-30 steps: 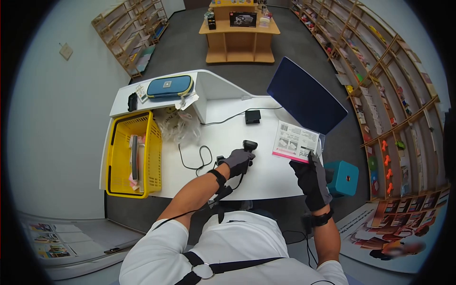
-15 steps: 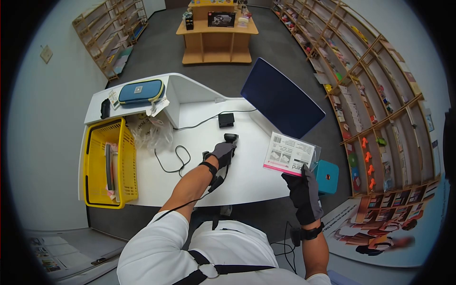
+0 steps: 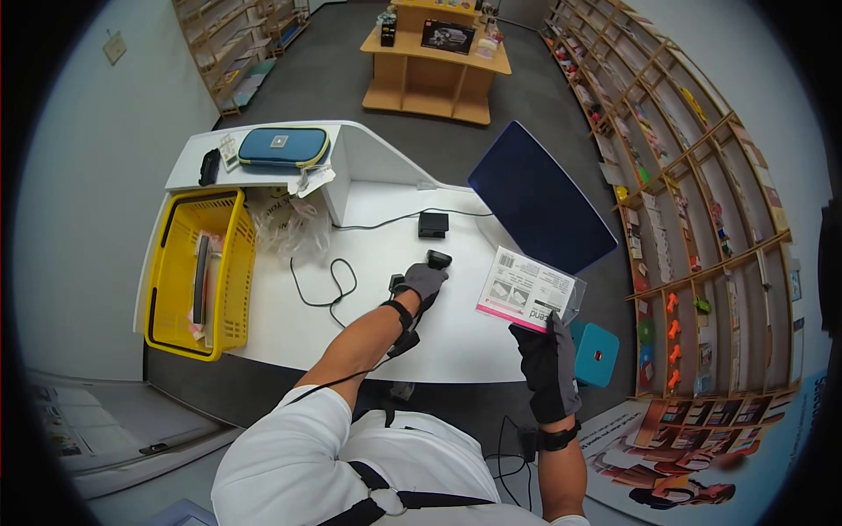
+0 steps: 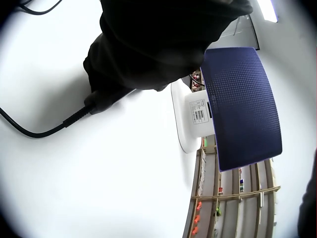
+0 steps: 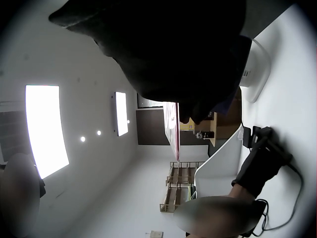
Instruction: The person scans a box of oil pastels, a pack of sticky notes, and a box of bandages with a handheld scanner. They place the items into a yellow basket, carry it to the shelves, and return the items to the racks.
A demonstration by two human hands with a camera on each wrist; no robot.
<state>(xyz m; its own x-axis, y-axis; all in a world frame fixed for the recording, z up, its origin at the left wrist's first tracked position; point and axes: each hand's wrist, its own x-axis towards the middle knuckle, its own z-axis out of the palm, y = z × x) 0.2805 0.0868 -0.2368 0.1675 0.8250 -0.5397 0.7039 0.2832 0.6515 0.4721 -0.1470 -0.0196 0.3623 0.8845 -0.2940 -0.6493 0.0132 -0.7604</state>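
In the head view my gloved left hand (image 3: 424,284) grips a black handheld barcode scanner (image 3: 439,259) low over the white desk. Its handle and cable (image 4: 34,134) run out beneath the dark glove in the left wrist view. At the desk's right front, my gloved right hand (image 3: 547,368) pinches the near edge of a flat white package (image 3: 526,285) with a pink stripe. A printed barcode (image 3: 506,261) sits near its far left corner. The package (image 5: 172,126) shows almost edge-on in the right wrist view, partly hidden by the glove.
A black block-like stand (image 3: 433,225) sits beyond the scanner. The dark monitor (image 3: 544,197) rises behind the package, a teal box (image 3: 595,354) beside it. At left are a yellow basket (image 3: 237,307), a plastic bag (image 3: 285,230) and a blue case (image 3: 282,147).
The head view has shifted. My left hand has moved the scanner slightly forward, closer to the black stand than a second ago. My right hand keeps its pinch on the package.
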